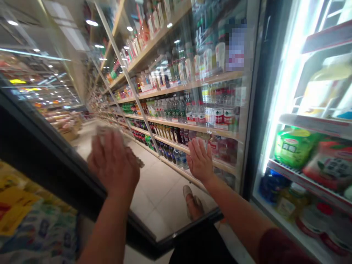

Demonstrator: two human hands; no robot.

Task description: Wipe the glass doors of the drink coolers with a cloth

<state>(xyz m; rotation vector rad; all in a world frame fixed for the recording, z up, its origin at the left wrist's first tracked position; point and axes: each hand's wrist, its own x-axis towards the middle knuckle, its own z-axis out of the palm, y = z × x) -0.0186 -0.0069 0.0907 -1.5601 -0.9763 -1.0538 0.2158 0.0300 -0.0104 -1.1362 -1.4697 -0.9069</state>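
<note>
We observe a black-framed glass door (55,161) standing tilted across most of the view. Within its pane we see long wooden shelves (176,88), stocked in rows with bottled drinks (176,108). To the right is a lit cooler (316,123), its racks holding packets and bottles. Pale floor tiles (156,179) show in the lower part of the pane. At lower left, outside the frame, we note blue-and-white and yellow packaged goods (41,227).

The left hand (114,161), blurred, is raised at the left part of the pane with its back towards us; we cannot tell whether its fingers close on anything. The right hand (200,161) is spread flat at the pane further right, fingers extended and holding nothing. On the cooler's middle rack we record a green packet (293,145) beside a red one. A pale cloth (139,161) is under the left hand, on its pane side, its edge protruding right. Low in the pane we find a tan shoe (187,191).
</note>
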